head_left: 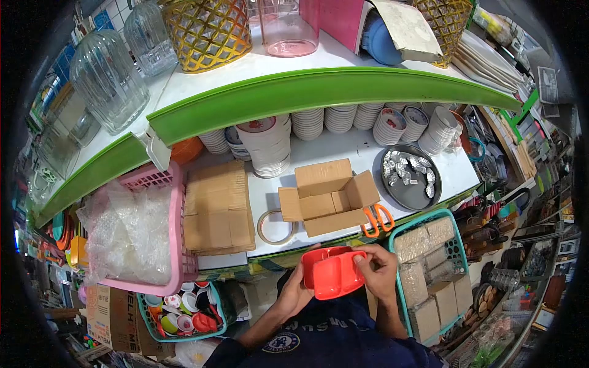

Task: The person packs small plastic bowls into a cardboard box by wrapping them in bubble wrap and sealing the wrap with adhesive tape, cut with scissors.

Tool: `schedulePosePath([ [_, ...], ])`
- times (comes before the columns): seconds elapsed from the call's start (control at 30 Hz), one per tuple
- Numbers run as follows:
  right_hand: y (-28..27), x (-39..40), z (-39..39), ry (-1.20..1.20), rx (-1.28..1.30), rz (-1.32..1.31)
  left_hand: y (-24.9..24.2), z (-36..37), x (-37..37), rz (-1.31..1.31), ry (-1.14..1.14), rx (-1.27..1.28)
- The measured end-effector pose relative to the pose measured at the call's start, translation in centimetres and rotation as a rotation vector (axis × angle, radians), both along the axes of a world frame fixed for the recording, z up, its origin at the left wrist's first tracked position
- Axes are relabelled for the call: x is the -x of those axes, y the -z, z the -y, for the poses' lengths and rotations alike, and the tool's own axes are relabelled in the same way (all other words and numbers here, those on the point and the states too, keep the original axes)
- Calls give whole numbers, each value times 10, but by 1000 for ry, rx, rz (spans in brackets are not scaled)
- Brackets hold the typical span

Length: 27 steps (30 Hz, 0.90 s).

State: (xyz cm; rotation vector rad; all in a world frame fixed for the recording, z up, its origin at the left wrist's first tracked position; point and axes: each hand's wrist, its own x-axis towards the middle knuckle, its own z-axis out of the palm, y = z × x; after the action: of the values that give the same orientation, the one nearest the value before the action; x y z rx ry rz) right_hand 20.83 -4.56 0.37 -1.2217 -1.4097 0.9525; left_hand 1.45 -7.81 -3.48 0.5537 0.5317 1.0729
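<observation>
In front of my chest I hold red divided sauce dishes (336, 277), at least two, one partly overlapping the other. My left hand (296, 297) grips them from the left side, its fingers mostly hidden behind the red plastic. On the right, my right hand (378, 273) pinches the upper right rim of the front dish with thumb and fingers. Just beyond the dishes, an open cardboard box (322, 205) sits on the white shelf with its flaps spread. Orange-handled scissors (377, 222) lie against its right front corner, and a roll of tape (270, 228) lies to its left.
Flattened cardboard (218, 211) and a pink basket of bubble wrap (182, 239) stand left. A teal crate (392, 245) with wrapped packs is right; a basket of small dishes (222, 306) is lower left. Stacked bowls (270, 147) and a round pan (402, 195) sit under the green-edged shelf (331, 86).
</observation>
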Motion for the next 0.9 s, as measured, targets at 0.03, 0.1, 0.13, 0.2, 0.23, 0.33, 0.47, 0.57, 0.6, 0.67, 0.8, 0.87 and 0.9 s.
schedulePosePath([
  [0.03, 4, -3, 1, 17, 15, -79, -4, -1, 1, 18, 16, 37],
  [0.1, 4, -9, 2, 32, 16, -139, -11, -4, 4, 39, 30, 30],
  [0.13, 2, -14, 2, 59, 40, -212, -12, -5, 6, 60, 41, 23],
  [0.2, -3, -22, 0, 98, 46, -294, -12, -7, 10, 63, 52, 21],
  [0.23, -2, -27, -1, 97, 49, -295, -13, -8, 11, 66, 63, 17],
  [0.33, -4, -42, -5, 114, 122, -343, -20, -9, 14, 4, 77, 10],
  [0.47, -2, -57, -11, 142, 158, -249, -17, -9, 17, 33, 97, -13],
  [0.57, -5, -57, -10, 171, 176, -264, -17, -11, 18, 28, 118, -40],
  [0.6, -6, -58, -10, 177, 174, -264, -18, -12, 17, 29, 124, -40],
  [0.67, -7, -58, -8, 140, 165, -263, -18, -14, 16, 41, 138, -48],
  [0.8, -12, -48, -6, 112, 175, -218, -16, -16, 10, 52, 164, -36],
  [0.87, -10, -44, -6, 102, 178, -191, -13, -17, 8, 107, 201, -56],
  [0.9, -10, -42, -6, 81, 181, -161, -12, -17, 6, 107, 208, -54],
])
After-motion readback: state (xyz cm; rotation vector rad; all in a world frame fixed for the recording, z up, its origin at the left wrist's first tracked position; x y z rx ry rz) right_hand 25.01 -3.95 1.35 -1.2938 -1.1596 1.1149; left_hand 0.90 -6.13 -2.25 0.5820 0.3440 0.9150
